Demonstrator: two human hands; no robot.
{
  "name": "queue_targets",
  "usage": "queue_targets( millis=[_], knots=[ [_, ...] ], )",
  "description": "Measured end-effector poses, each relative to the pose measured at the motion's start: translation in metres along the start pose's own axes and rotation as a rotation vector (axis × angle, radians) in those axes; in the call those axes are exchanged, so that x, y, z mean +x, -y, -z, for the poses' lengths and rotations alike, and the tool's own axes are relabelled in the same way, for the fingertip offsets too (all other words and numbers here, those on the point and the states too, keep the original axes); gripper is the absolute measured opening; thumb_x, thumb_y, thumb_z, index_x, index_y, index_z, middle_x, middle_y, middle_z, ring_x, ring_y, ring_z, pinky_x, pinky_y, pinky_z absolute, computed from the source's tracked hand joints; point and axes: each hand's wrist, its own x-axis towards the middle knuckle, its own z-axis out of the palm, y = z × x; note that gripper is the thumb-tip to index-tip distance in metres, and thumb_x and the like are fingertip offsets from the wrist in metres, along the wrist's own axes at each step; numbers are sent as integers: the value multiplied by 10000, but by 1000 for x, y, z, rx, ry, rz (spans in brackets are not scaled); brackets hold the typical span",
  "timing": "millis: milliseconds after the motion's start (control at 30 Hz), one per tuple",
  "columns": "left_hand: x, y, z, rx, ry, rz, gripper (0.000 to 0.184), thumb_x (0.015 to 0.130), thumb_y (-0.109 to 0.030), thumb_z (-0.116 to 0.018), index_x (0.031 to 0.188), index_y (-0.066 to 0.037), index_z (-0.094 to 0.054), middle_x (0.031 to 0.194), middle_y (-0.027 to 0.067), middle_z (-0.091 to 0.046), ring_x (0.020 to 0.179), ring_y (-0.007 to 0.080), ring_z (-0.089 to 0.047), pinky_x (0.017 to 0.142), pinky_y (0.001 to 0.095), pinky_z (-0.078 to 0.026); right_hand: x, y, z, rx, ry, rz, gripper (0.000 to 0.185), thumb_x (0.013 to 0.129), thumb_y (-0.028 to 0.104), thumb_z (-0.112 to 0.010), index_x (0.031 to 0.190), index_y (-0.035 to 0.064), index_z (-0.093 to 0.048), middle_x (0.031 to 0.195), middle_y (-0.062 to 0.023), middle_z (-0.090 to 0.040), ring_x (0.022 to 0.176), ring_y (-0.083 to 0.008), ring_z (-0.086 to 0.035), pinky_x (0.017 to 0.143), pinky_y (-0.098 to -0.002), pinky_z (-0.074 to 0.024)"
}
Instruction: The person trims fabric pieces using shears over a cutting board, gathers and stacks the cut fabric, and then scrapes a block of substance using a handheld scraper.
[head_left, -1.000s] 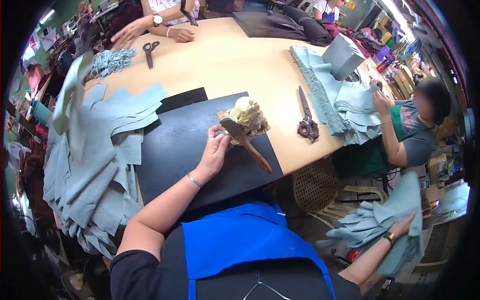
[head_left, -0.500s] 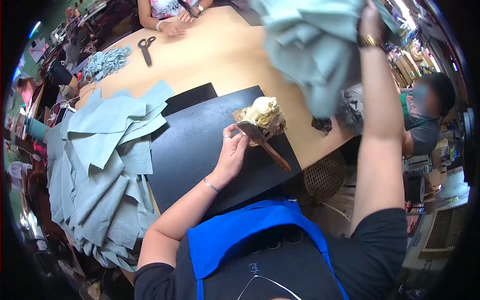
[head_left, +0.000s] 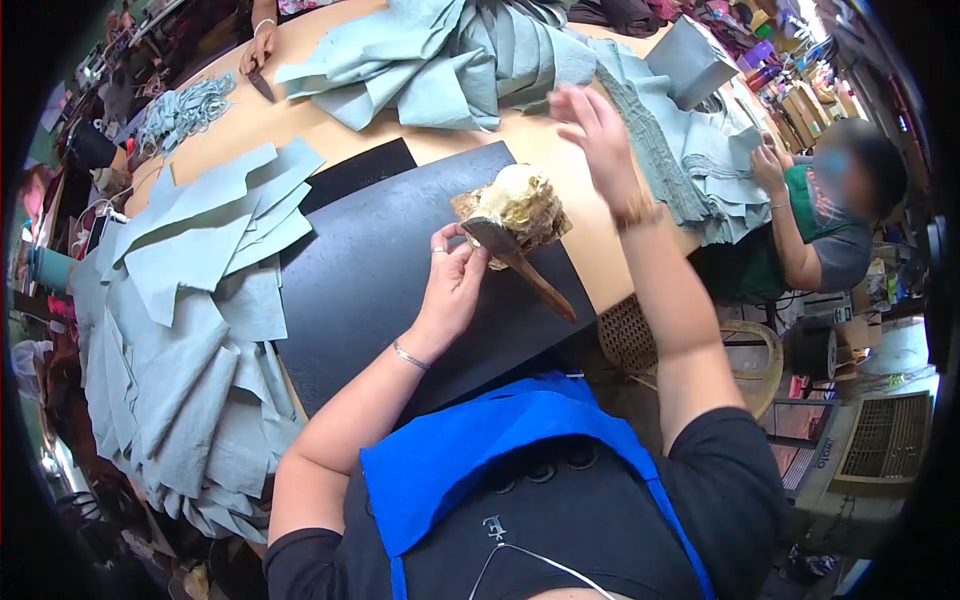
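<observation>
My left hand (head_left: pixel 455 280) is closed at the near edge of a lump crusted with pale yellow, glue-like matter (head_left: pixel 525 205), its thumb and fingers pinched together. What they grip is hidden. Against the lump leans a brown spatula-like tool (head_left: pixel 530 275), its wooden handle pointing down to the right. Both rest on a black board (head_left: pixel 390 270). My right hand (head_left: pixel 595 135), slightly blurred, is raised over the table with fingers stretched out and nothing in it. Just beyond it lies a loose heap of grey-green fabric pieces (head_left: pixel 430 70).
More fabric pieces (head_left: pixel 190 330) are piled at the left. Cut strips (head_left: pixel 185 110) lie at the far left near dark scissors (head_left: pixel 262 86), beside another person's hand (head_left: pixel 258 48). At right, a co-worker (head_left: pixel 830 220) handles a fabric stack (head_left: pixel 660 140). A woven chair (head_left: pixel 628 335) stands near the table.
My right hand has let go of the fabric bundle, which now lies on the far side of the table, and has come back toward me. My left hand stays at the lump.
</observation>
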Motion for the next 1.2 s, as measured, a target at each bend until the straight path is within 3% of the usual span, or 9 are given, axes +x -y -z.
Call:
queue_targets(
  millis=[200,333,367,500,600,700,900,1000,1200],
  knots=[
    [-5,-17,-3,-32,101,44,263,889,-220,-662,1035,-5,-616,1259,185,-404,1219,306,-360,995,411,-372,-153,24,6,-533,144,343,302,820,267,-741,925,34,-580,756,-69,-589,705,-173,-584,657,-292,-480],
    [0,-17,1,300,-125,-129,749,736,-374,-804,1245,18,-417,1321,234,-326,1252,373,-359,1067,454,-329,-181,19,-6,-569,207,80,314,889,280,-654,1045,23,-564,785,-140,-635,757,-253,-653,663,-360,-506],
    [4,-20,2,481,-107,-183,1009,637,-427,-860,1304,10,-241,1429,270,-195,1332,383,-291,1098,473,-285,-183,16,-6,-530,237,-15,312,908,276,-629,1072,21,-557,798,-158,-642,767,-266,-663,667,-373,-509],
    [24,-6,-6,303,-99,-356,1070,600,-392,-893,1313,-64,-165,1514,276,-22,1392,371,-225,1137,462,-240,-184,3,-13,-625,224,218,263,967,228,-518,1113,9,-524,792,-192,-618,715,-300,-642,640,-385,-491],
    [30,7,-7,-146,70,-244,1136,587,-310,-915,1359,-110,-107,1517,259,-46,1378,355,-268,1135,448,-262,-182,-22,-15,-425,265,6,277,987,254,-494,1111,7,-516,695,-122,-587,607,-215,-579,567,-326,-451],
    [34,10,-9,-54,69,-320,1191,573,-253,-927,1376,-146,-54,1499,239,-132,1362,330,-303,1105,434,-323,-188,-30,-13,-181,317,-162,301,1014,297,-443,1111,23,-522,650,17,-478,557,-65,-455,506,-242,-384],
    [29,1,-8,-161,99,-306,1277,541,-188,-935,1430,-144,-19,1374,196,-380,1266,299,-427,1060,433,-376,-194,-18,-5,109,394,-390,345,1011,332,-447,1184,44,-526,626,47,-449,516,-27,-390,474,-187,-327],
    [28,-3,-10,-198,75,-271,1213,561,-213,-926,1443,-137,-97,1349,183,-431,1241,303,-465,1043,430,-395,-203,-13,-2,158,357,-427,298,1002,306,-480,1153,65,-570,635,54,-449,541,-17,-394,473,-176,-323],
    [26,-3,-7,22,52,-120,948,594,-281,-906,1341,-78,-359,1289,166,-521,1222,284,-505,1028,379,-414,-218,-2,-2,-134,305,-120,305,977,243,-545,1141,-6,-609,751,16,-569,656,-37,-494,570,-197,-408]
  ],
)
